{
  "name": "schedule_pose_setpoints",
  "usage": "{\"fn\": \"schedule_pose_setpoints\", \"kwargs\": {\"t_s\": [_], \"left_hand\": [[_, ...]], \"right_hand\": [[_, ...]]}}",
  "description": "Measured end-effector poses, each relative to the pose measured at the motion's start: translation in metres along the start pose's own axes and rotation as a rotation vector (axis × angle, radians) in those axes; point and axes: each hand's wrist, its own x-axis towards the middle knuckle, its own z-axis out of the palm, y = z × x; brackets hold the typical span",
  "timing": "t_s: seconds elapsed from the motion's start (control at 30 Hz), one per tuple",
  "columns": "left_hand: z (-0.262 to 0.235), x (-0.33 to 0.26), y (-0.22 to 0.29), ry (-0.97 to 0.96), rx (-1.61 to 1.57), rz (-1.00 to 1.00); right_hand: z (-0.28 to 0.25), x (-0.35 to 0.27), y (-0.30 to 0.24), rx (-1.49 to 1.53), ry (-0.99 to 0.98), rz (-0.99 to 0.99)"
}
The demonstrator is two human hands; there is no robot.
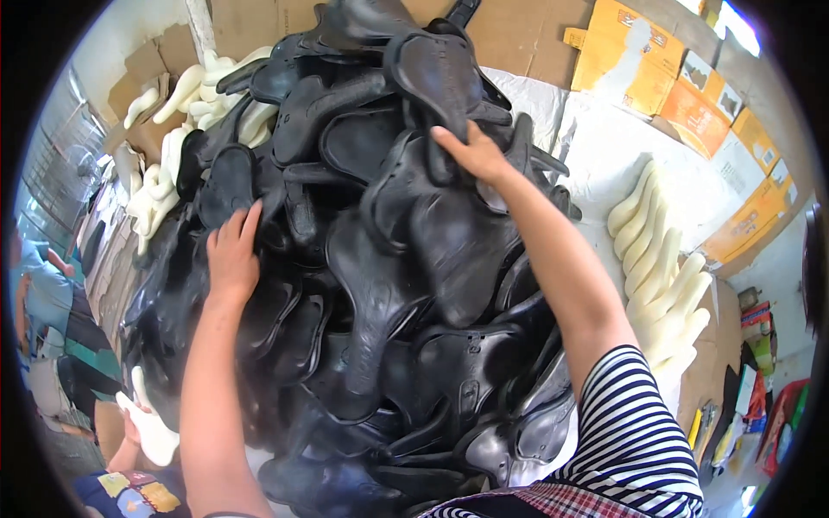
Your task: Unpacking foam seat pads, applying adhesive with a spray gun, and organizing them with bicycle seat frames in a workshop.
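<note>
A large heap of black bicycle saddles [371, 259] fills the middle. My right hand [477, 155] is closed round the narrow nose of one black saddle [436, 73] near the top of the heap, its wide end pointing away from me. On the left side, my left hand [233, 259] is open, its stretched fingers resting at the lower edge of another saddle [228, 183]. Other saddles lie around both hands at all angles, some with their ribbed undersides up, such as one near the front [471, 367].
Cream foam saddle pads lie at the far left [203, 91] and in a twisted stack on the right [665, 268]. Behind are cardboard [527, 30] and orange cartons [635, 52]. At the lower left, another person's hand [131, 429] holds a white pad [151, 432].
</note>
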Motion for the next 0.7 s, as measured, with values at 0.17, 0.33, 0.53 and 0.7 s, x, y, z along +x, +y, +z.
{"fn": "schedule_pose_setpoints", "kwargs": {"t_s": [0.17,0.33,0.53,0.7], "left_hand": [[-0.013,-0.114,-0.089,-0.182,-0.285,-0.359],[-0.024,-0.149,-0.112,0.235,-0.925,-0.957],[-0.056,-0.092,-0.053,0.242,-0.983,-0.965],[-0.026,-0.124,-0.094,0.113,-0.746,-0.846]], "right_hand": [[0.095,-0.037,-0.089,-0.277,0.152,-0.179],[0.192,-0.078,-0.18,-0.123,0.093,-0.336],[0.305,-0.078,-0.229,-0.242,-0.428,-0.575],[0.148,-0.043,-0.232,0.175,-0.326,-0.903]]}}
